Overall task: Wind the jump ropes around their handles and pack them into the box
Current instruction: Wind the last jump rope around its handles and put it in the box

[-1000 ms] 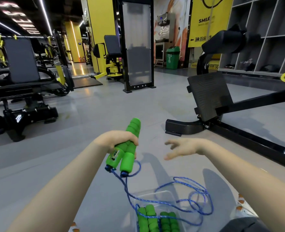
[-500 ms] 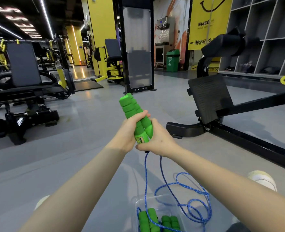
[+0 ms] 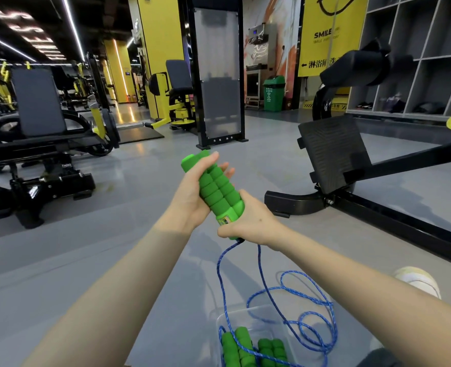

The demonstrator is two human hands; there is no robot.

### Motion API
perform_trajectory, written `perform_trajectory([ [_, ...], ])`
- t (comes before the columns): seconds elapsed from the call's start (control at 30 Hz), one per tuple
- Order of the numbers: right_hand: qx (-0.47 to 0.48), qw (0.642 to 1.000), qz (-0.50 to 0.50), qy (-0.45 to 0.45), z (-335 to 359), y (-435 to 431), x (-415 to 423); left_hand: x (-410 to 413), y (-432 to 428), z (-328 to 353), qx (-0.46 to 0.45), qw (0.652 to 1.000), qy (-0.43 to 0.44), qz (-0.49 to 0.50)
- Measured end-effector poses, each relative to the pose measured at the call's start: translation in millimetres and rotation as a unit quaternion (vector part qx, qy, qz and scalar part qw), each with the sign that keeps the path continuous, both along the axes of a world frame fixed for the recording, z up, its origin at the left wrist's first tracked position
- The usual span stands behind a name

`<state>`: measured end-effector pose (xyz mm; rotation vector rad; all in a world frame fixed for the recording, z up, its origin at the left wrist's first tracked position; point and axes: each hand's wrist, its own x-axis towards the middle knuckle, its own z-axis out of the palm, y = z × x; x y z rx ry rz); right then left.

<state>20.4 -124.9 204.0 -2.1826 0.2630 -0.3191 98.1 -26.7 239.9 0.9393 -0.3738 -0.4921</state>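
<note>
The left hand (image 3: 190, 193) keeps its grip curled round the upper part of the paired green handles (image 3: 216, 189). The right hand (image 3: 251, 226), free a second ago, now clamps their lower end. The blue rope (image 3: 260, 263) hangs down to the clear box (image 3: 261, 320), which the near edge cuts off, on the grey gym floor (image 3: 86, 260).

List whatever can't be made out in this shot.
Head view only:
- The box: cut off by the bottom edge, so the packed handles can't be counted.
- The label on the held handles: too small, partly under the right hand.
- Where the rope joins them: hidden by that hand.
- The left hand fingers: mostly behind the handles.
</note>
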Motion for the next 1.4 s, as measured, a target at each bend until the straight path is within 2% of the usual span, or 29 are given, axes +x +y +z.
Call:
perform_trajectory([
  [0.07, 0.025, 0.998, 0.051, 0.010, -1.1, -1.5, -0.7, 0.3, -0.1, -0.6, 0.004, 1.000, 0.005, 0.016],
  [0.13, 0.129, 0.983, 0.127, 0.009, -2.5, -4.0, -2.5, -0.6, -2.6, 0.5, -0.003, 0.999, 0.011, 0.044],
  [0.2, 0.299, 0.936, 0.186, 0.006, -5.2, -12.1, -5.9, 0.2, -1.8, 4.9, -0.025, 0.997, 0.024, 0.074],
  [0.27, 0.400, 0.887, 0.230, 0.027, -9.8, -23.5, -10.9, 4.7, 2.3, 10.4, -0.057, 0.992, 0.046, 0.103],
  [0.3, 0.402, 0.883, 0.238, 0.050, -12.6, -27.9, -13.1, 7.2, 5.0, 12.7, -0.074, 0.989, 0.056, 0.119],
  [0.33, 0.370, 0.897, 0.231, 0.072, -16.3, -30.3, -14.2, 9.5, 7.0, 14.6, -0.090, 0.985, 0.065, 0.135],
  [0.4, 0.220, 0.958, 0.166, 0.078, -23.7, -25.7, -11.7, 12.5, 8.4, 17.7, -0.115, 0.976, 0.088, 0.162],
  [0.47, 0.094, 0.991, 0.075, 0.063, -29.1, -10.4, -3.9, 12.1, 5.4, 19.6, -0.124, 0.970, 0.111, 0.177],
  [0.57, 0.028, 0.992, 0.033, 0.115, -30.7, 13.4, 5.4, 8.5, -3.1, 17.8, -0.090, 0.964, 0.109, 0.225],
  [0.63, -0.024, 0.977, 0.069, 0.202, -26.9, 21.6, 4.2, 7.6, -5.3, 12.8, -0.051, 0.958, 0.077, 0.270],
  [0.7, -0.077, 0.957, 0.124, 0.252, -14.6, 25.8, -1.7, 9.4, -5.1, 5.0, -0.015, 0.954, 0.017, 0.298],
  [0.77, -0.118, 0.953, 0.155, 0.233, 1.6, 23.3, -7.1, 9.7, -4.5, -1.4, 0.025, 0.955, -0.042, 0.294],
  [0.83, -0.169, 0.959, 0.153, 0.169, 18.9, 14.9, -10.8, 7.5, -4.4, -4.4, 0.051, 0.959, -0.075, 0.270],
  [0.9, -0.164, 0.974, 0.134, 0.083, 32.5, 3.6, -12.3, 3.2, -4.6, -3.8, 0.058, 0.966, -0.089, 0.237],
  [1.0, -0.041, 0.993, 0.109, -0.017, 40.9, -11.9, -11.7, -3.9, -7.7, -0.5, 0.042, 0.981, -0.065, 0.178],
  [1.13, 0.088, 0.991, 0.076, -0.065, 27.0, -33.3, -5.5, -11.0, -12.5, 8.3, -0.029, 0.995, 0.010, 0.094],
  [1.27, 0.212, 0.973, 0.019, -0.084, 7.8, -59.9, -2.6, -15.6, -13.7, 16.6, -0.104, 0.992, 0.055, 0.043],
  [1.33, 0.213, 0.974, 0.005, -0.076, 0.2, -69.8, -4.2, -17.2, -15.2, 21.4, -0.129, 0.989, 0.065, 0.030],
  [1.4, 0.140, 0.988, 0.001, -0.069, -6.2, -67.8, -7.6, -20.0, -18.8, 26.3, -0.150, 0.985, 0.077, 0.024],
])
